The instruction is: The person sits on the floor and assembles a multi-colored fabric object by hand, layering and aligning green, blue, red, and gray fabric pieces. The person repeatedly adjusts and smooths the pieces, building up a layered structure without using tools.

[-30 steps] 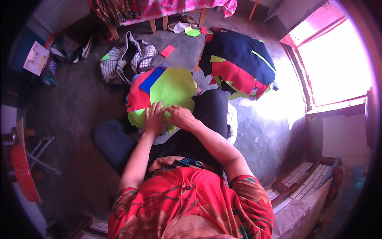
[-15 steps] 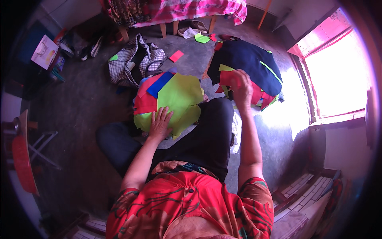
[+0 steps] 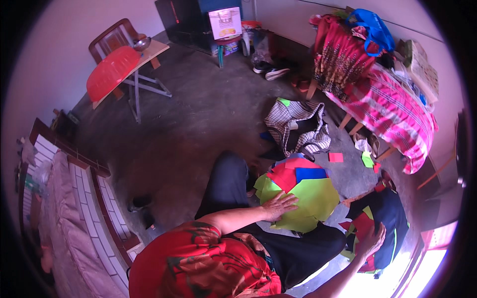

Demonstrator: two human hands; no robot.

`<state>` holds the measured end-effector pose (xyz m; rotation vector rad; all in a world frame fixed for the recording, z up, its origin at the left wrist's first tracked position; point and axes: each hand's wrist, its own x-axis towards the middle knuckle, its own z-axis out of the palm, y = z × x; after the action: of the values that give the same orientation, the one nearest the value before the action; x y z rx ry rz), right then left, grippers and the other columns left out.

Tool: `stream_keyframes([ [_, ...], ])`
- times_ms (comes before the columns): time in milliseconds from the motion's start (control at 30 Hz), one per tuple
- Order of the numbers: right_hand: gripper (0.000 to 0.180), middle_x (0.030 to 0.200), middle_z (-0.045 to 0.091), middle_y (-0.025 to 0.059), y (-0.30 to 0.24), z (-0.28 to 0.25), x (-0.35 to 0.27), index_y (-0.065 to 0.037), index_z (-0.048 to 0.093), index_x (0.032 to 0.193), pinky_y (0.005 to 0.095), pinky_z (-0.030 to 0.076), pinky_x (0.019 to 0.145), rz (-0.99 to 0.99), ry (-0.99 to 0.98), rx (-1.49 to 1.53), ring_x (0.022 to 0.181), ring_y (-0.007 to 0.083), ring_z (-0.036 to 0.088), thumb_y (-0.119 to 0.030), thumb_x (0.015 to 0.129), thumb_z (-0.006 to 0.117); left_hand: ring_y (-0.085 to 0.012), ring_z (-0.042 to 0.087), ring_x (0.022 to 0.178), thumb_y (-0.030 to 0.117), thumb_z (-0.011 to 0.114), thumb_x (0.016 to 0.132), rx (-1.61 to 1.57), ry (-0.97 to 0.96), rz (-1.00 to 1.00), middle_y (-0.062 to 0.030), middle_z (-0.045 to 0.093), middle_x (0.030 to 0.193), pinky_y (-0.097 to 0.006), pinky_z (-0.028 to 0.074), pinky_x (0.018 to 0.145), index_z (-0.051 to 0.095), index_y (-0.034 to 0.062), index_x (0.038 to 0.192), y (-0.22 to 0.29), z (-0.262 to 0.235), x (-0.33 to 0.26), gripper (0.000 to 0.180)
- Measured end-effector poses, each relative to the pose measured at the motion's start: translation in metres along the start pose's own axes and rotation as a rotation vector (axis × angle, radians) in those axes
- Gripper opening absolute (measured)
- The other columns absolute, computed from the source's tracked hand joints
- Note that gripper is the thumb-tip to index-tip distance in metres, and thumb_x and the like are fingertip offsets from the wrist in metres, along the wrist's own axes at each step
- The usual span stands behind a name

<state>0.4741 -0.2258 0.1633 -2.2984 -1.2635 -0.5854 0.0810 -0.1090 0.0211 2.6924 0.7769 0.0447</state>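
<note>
My left hand point(image 3: 279, 206) lies flat, fingers spread, on a large yellow-green cloth piece point(image 3: 315, 201). That piece tops a pile of cut cloth, where a red piece point(image 3: 282, 177) and a blue piece point(image 3: 311, 173) also show beside my bent legs. At the right, my right hand point(image 3: 371, 242) is closed at the edge of a red cloth piece point(image 3: 363, 224), which it appears to pinch. Under and around it lies a dark navy cloth bundle point(image 3: 389, 213) with yellow-green edging and more red and green scraps.
A checked cloth bag point(image 3: 297, 123) slumps on the floor beyond the pile. Small red point(image 3: 336, 157) and green scraps point(image 3: 367, 159) lie near a bench draped in pink plaid point(image 3: 385, 107). A folding table holds a red basin point(image 3: 113, 73) at the far left.
The view has swung left, so the pile and bundle now sit further right and the folding table shows fully. My left hand stays on the pile; my right stays by the dark bundle.
</note>
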Motion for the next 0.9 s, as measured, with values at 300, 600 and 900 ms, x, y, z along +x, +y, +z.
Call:
stream_keyframes([
  [300, 0.025, 0.113, 0.063, 0.0112, -0.009, 0.005, -0.001, -0.006, 0.064, 0.107, 0.0392, 0.045, 0.090, 0.015, -0.043, -0.099, 0.106, 0.0291, 0.058, -0.022, 0.089, 0.055, -0.0225, 0.006, 0.144, 0.032, 0.071, 0.072, 0.034, 0.021, -0.003, -0.0064, 0.013, 0.155, -0.051, 0.004, 0.115, 0.027, 0.0186, 0.145, -0.005, -0.001, -0.015, 0.086],
  [600, 0.026, 0.109, 0.064, 0.0104, -0.012, -0.016, -0.002, -0.006, 0.062, 0.108, 0.0385, 0.045, 0.088, 0.256, -0.109, 0.027, 0.104, 0.0304, 0.058, -0.025, 0.093, 0.051, -0.0227, 0.006, 0.144, 0.036, 0.071, 0.072, 0.048, 0.041, 0.018, -0.0059, 0.012, 0.155, -0.051, 0.004, 0.115, 0.027, 0.0198, 0.145, 0.004, 0.006, -0.025, 0.087],
  [900, 0.035, 0.111, 0.059, 0.0130, 0.075, 0.046, 0.023, -0.002, 0.055, 0.119, 0.0314, 0.048, 0.076, 0.405, 0.459, 0.761, 0.092, 0.0199, 0.060, -0.028, 0.097, 0.046, -0.0256, 0.020, 0.141, 0.034, 0.074, 0.068, 0.092, 0.051, -0.027, -0.0086, 0.029, 0.148, -0.052, 0.014, 0.111, 0.037, 0.0195, 0.140, -0.030, 0.044, 0.046, 0.082],
])
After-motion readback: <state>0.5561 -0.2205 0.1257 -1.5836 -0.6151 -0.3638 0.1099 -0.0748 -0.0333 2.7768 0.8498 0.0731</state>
